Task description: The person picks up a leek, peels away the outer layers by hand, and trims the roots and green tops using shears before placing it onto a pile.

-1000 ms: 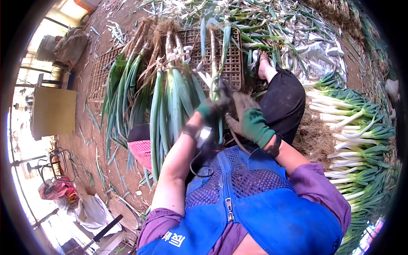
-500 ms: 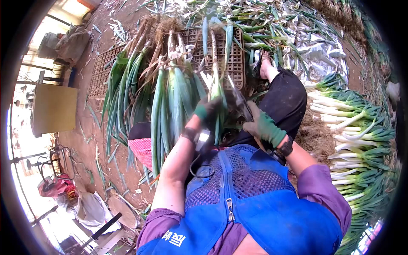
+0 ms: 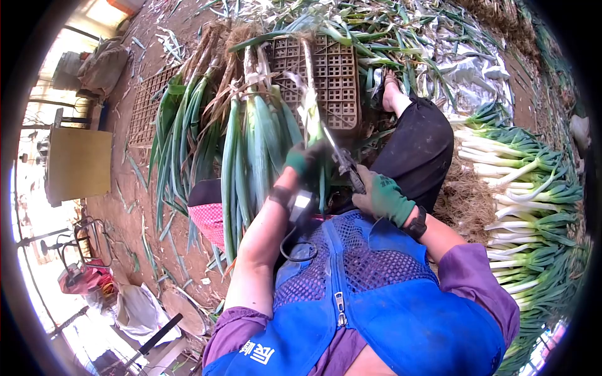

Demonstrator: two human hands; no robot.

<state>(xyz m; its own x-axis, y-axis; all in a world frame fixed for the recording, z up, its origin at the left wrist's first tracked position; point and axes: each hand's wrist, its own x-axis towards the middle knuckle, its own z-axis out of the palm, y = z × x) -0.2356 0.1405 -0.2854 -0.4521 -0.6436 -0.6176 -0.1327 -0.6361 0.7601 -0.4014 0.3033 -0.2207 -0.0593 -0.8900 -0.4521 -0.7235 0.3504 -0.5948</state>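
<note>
My left hand (image 3: 305,158), in a dark green glove, is closed around the leafy part of a green onion (image 3: 311,111). Its pale stem and roots point away from me over the brown plastic crate (image 3: 342,84). My right hand (image 3: 381,197), gloved in green and grey, grips an air blow gun (image 3: 344,161). The gun's slim metal nozzle slants up to the left, its tip close beside the stem. Left of my left hand, untrimmed green onions (image 3: 257,135) with dry skins and roots lie across the crate edge and my leg.
Cleaned green onions (image 3: 527,166) with white stems form a long row at my right, beside a heap of cut roots (image 3: 467,203). Stripped leaves (image 3: 401,37) litter the ground ahead. Another crate (image 3: 149,103) and a yellowish box (image 3: 78,163) are at the left.
The blow gun's nozzle has swung left and up to the onion stem. Leaves that stood beside the stem have come away; loose leaf now lies across the crate's far side.
</note>
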